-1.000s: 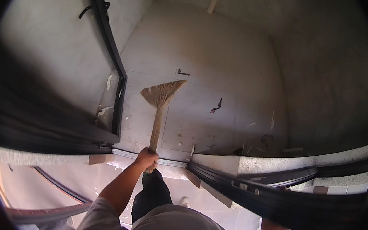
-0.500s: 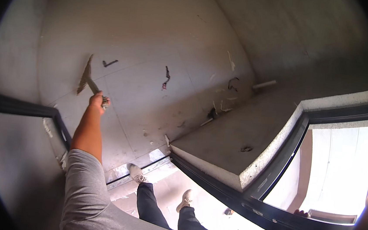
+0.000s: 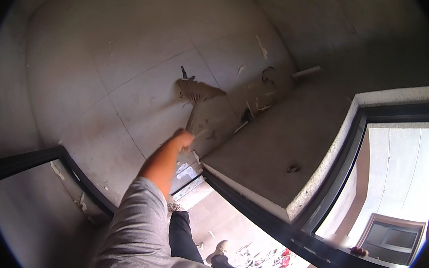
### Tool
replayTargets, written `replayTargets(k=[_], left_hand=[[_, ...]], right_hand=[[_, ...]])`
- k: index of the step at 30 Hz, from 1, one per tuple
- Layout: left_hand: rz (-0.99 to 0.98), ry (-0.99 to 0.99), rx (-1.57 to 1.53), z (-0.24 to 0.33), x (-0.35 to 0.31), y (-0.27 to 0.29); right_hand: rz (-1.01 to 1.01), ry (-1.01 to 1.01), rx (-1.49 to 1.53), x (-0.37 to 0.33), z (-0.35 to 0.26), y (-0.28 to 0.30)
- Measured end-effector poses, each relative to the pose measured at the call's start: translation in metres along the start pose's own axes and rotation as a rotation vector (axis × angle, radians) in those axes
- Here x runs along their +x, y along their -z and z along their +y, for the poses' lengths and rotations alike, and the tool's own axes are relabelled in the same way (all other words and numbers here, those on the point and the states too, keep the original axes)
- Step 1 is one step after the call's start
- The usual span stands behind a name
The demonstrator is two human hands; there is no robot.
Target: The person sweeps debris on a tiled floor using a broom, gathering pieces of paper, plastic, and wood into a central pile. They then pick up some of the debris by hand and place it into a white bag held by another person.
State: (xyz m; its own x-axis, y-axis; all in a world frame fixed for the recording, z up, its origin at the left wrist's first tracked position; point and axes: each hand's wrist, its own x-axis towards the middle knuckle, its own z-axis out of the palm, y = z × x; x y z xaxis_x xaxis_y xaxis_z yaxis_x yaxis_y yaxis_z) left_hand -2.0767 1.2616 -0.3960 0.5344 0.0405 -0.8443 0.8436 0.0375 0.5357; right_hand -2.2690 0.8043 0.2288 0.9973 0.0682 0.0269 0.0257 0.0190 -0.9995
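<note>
My left hand (image 3: 185, 140) is closed round the handle of a hand broom (image 3: 198, 91) with a wide, fan-shaped brush. The bristles meet the grey tiled floor (image 3: 140, 102), and a small dark scrap (image 3: 185, 74) lies at their far edge. At the lower right, the fingers of my right hand (image 3: 359, 251) curl over the dark metal window frame (image 3: 326, 256). The frame hides most of that hand.
White strips, dark scraps and a dark cord (image 3: 267, 75) lie near the right wall, with a white tube (image 3: 306, 71) by the corner. A rough sill edge (image 3: 317, 186) juts out at right. Colourful litter (image 3: 264, 263) lies beside my feet. Another dark frame (image 3: 23, 163) stands at left.
My left hand has swept the broom rightward across the floor, and dark scraps have moved with it. The view has shifted a little. My right hand stays on the frame.
</note>
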Motion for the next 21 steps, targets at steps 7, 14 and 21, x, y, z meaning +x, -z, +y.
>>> replayTargets(k=[7, 14, 21], left_hand=[[-0.055, 0.066, 0.52, -0.096, -0.171, -0.015], [-0.132, 0.281, 0.211, -0.095, -0.316, 0.007], [0.054, 0.173, 0.073, 0.039, -0.304, 0.037]], right_hand=[[0.16, -0.026, 0.175, -0.002, -0.001, 0.02], [0.387, 0.013, 0.224, 0.015, -0.007, -0.045], [0.364, 0.17, 0.826, 0.014, -0.01, -0.046]])
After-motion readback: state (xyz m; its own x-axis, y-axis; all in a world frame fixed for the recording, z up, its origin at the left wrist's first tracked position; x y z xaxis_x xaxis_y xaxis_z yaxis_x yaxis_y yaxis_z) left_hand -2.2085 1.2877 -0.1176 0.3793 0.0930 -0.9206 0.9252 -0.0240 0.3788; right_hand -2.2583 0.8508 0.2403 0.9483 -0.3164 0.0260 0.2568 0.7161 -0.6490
